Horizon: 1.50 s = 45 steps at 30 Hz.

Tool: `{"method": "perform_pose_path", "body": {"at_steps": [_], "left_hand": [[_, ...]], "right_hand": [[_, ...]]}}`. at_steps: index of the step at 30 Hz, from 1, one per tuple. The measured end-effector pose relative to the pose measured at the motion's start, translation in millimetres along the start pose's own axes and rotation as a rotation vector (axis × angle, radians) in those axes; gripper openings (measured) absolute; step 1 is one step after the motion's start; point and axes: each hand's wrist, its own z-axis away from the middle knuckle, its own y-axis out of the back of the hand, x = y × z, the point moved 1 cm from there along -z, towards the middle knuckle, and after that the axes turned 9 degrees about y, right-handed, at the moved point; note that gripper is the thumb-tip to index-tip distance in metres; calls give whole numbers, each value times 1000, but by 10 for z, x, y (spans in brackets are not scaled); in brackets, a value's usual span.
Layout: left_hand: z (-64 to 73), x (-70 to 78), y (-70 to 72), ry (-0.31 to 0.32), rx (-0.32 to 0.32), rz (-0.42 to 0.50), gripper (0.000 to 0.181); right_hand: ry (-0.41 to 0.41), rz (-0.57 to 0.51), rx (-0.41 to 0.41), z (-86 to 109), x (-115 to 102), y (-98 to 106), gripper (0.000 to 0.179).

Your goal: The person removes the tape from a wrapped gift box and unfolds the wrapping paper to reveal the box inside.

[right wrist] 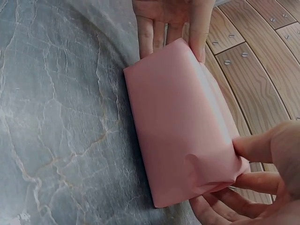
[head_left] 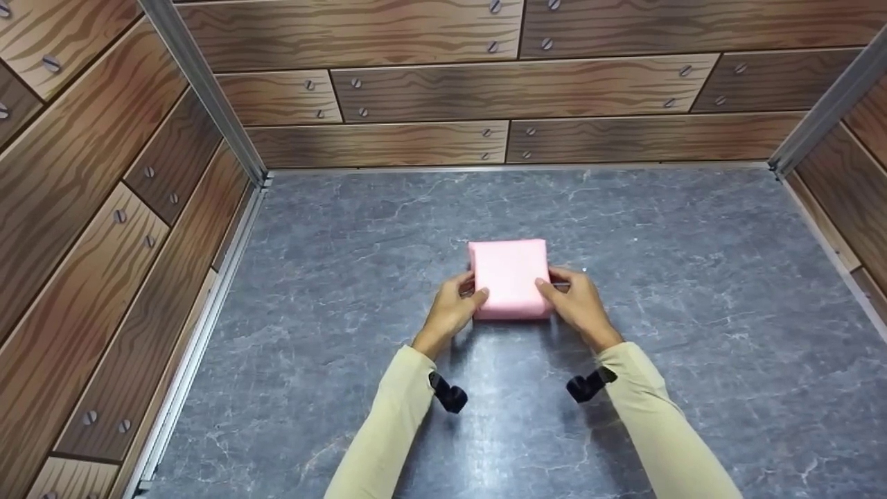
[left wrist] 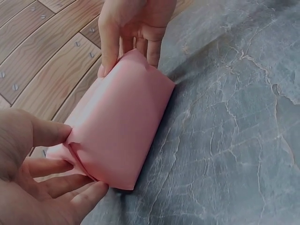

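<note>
A pink paper-wrapped box (head_left: 511, 277) is held between both hands at the middle of the grey marbled table. My left hand (head_left: 452, 308) grips its left side, the thumb on the top edge and the fingers against the side. On the opposite side, my right hand (head_left: 581, 305) grips it the same way. Folded paper shows at the end of the box (left wrist: 117, 126) by the left fingers in the left wrist view. Creased paper also shows near the right fingers on the box (right wrist: 183, 131) in the right wrist view. The underside is hidden.
The grey marbled tabletop (head_left: 346, 277) spreads around the box. Wood-patterned panels stand at the back (head_left: 429, 90), left (head_left: 104, 277) and right (head_left: 838, 180), joined by metal corner posts (head_left: 208, 83). A small black device (head_left: 449, 394) is on the left wrist, another (head_left: 589, 384) on the right.
</note>
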Motion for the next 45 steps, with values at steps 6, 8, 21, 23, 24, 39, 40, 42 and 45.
{"method": "perform_pose_path", "body": {"at_steps": [6,8,21,23,24,39,40,42,45], "left_hand": [[36,49,8,-28,16,-60,55],[39,64,10,-54,34,-89,54],[109,145,8,-83,133,-154,52],[120,156,15,-87,143,-160,49],[126,160,21,-85,146,-161,48],[171,179,87,-16,151,-29,40],[169,180,87,-12,152,-7,38],[168,180,88,0,146,44,37],[167,177,76,28,125,149,35]], "right_hand": [[7,-24,71,14,-38,19,34],[5,-49,89,19,-43,28,34],[-25,-209,100,50,-57,63,38],[-32,-239,112,48,-55,72,36],[-36,-261,118,46,-56,75,35],[-118,-535,117,30,-93,141,58],[-124,-535,120,33,-95,145,58],[-137,-538,130,35,-92,151,54],[-145,-552,141,37,-87,158,50]]}}
